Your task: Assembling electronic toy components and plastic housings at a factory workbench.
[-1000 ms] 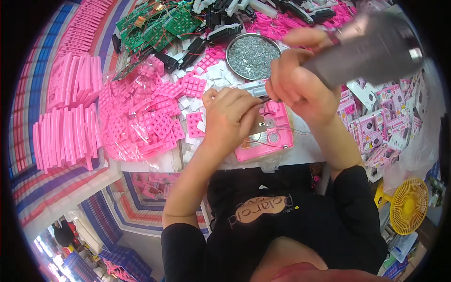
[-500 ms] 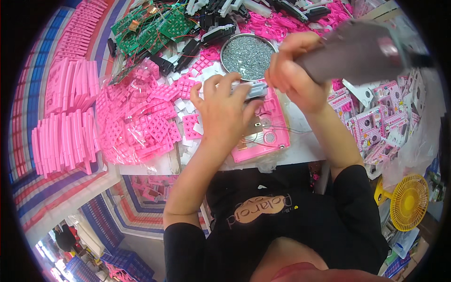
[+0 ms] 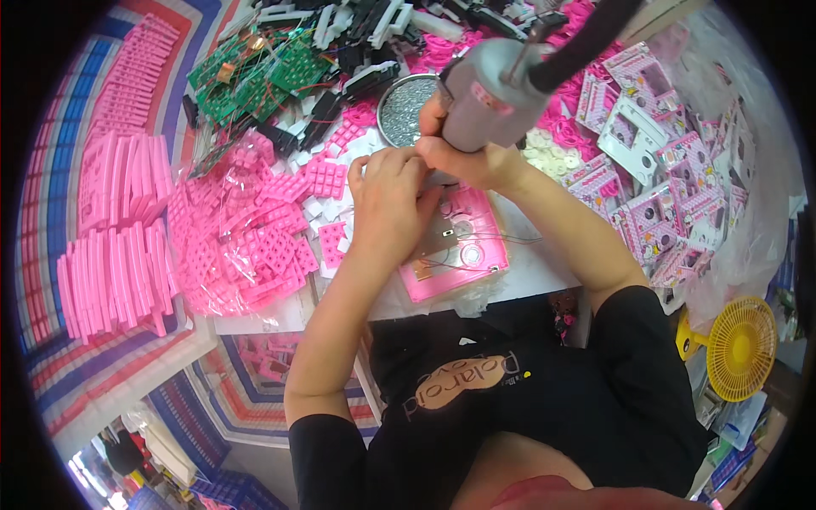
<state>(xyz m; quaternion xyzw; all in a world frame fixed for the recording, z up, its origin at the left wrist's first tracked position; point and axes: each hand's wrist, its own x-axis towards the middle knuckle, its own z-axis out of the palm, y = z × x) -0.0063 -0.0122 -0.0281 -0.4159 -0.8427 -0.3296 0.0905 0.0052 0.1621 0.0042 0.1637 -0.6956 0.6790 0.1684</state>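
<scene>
My right hand [image 3: 463,161] is wrapped round a grey electric screwdriver [image 3: 489,98], its cable leading up and away. The driver's tip is hidden behind my hands. Beside it, my left hand [image 3: 387,195] curls over the far part of a pink plastic casing [image 3: 480,208]. The left fingers and thumb close on a small grey part [image 3: 440,178], mostly covered now. Thin dark wires and a round speaker-like disc [image 3: 472,255] show in the casing's near right part. The casing lies open on the white table [image 3: 544,276].
Just beyond my hands stands a round dish of small screws [image 3: 382,127]. Pink keypads [image 3: 246,229] heap at left, near stacked pink panels [image 3: 127,178]. Green circuit boards [image 3: 272,72] lie far left. Printed casings [image 3: 654,221] pile at right, and a yellow fan [image 3: 739,348] stands below them.
My right hand has come left and down with the screwdriver, which now stands more upright beside my left hand. My left hand stays over the grey part. The whole view has shifted slightly.
</scene>
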